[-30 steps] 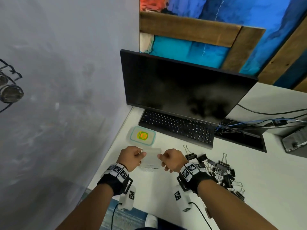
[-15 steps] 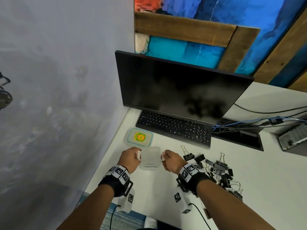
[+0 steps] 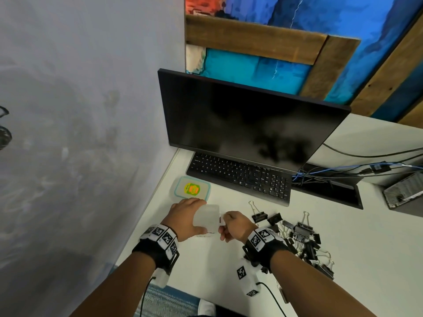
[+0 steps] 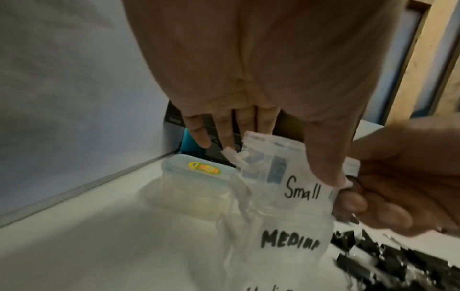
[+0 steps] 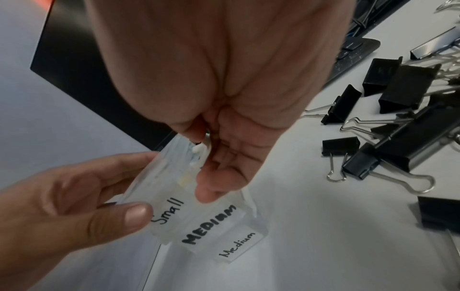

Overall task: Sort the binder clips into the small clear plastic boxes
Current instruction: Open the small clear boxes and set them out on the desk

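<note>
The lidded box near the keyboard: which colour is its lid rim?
Light blue-teal on the lidded box; the head view shows it best.

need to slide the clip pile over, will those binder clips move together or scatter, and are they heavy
The binder clips lie tangled, wire handles interlocked, so pushed ones would probably drag neighbours along. Loose outliers may stay behind. Metal bodies suggest some weight for their size.

Head cam: I look steeply down from above onto white desk [image 3: 343, 259], facing monitor [image 3: 247, 124] and wall. Left wrist cam: very close, looks along palm past left hand [image 4: 248, 78] toward desk corner. Right wrist cam: equally close, along right hand [image 5: 224, 88]. All three share box marked "Small" [image 4: 293, 185] and binder clips [image 5: 403, 126].
</note>
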